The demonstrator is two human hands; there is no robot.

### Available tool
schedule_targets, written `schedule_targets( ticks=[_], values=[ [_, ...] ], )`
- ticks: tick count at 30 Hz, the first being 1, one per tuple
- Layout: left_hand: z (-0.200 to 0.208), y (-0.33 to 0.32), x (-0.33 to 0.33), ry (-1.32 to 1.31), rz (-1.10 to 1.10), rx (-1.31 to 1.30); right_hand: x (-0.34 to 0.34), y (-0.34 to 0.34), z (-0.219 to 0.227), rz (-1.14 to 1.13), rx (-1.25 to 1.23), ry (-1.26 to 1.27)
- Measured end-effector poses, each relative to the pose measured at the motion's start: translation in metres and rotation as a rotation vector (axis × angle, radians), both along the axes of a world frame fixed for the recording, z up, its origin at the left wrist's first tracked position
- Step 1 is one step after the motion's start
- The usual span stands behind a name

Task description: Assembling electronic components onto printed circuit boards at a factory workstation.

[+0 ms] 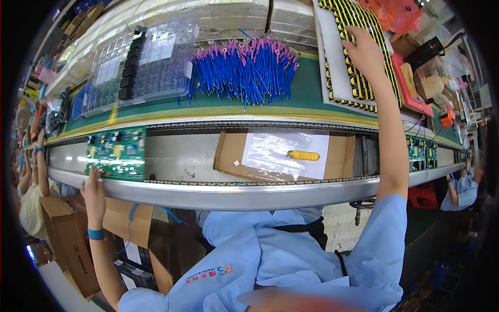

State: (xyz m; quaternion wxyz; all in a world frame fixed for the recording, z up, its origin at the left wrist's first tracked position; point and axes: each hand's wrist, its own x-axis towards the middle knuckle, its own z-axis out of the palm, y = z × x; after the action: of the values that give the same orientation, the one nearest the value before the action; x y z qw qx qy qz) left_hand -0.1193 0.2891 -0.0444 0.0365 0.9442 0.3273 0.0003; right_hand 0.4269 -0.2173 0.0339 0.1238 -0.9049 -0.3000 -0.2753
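My left hand (93, 191) is at the near left corner of a green circuit board (117, 153), its fingers stretched out and touching the board's edge. The board lies across the conveyor rails and carries many small parts. My right hand (365, 52) reaches over a white foam tray (332, 78) at the upper right. Rows of small yellow-and-black block-shaped components (364, 86) fill this tray. The thumb and forefinger of that hand close around one component at the left end of a row; the fingers partly hide it.
Blue wires (249, 73) with pink-sleeved ring terminals lie piled behind the conveyor rail (249, 196). Clear compartment boxes (161, 60) stand left of them. A cardboard tray (228, 153) with a plastic bag and a yellow roll (303, 155) sits between the rails. More boards (418, 153) are at right.
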Motion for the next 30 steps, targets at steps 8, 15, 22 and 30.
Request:
schedule_targets(
  ticks=[8,15,22,30],
  values=[
    [0.047,-0.16,0.067,0.003,-0.338,-0.143,0.116,0.066,-0.009,0.121,-0.059,-0.165],
    [0.062,-0.226,0.112,0.057,-0.607,-0.253,0.154,0.056,-0.013,0.146,-0.193,-0.262],
    [0.063,-0.27,0.152,-0.059,-0.92,-0.326,0.143,0.05,-0.005,0.228,-0.147,-0.215],
    [0.096,-0.259,0.219,-0.153,-0.992,-0.058,0.167,0.039,-0.016,0.264,-0.136,-0.344]
  ],
)
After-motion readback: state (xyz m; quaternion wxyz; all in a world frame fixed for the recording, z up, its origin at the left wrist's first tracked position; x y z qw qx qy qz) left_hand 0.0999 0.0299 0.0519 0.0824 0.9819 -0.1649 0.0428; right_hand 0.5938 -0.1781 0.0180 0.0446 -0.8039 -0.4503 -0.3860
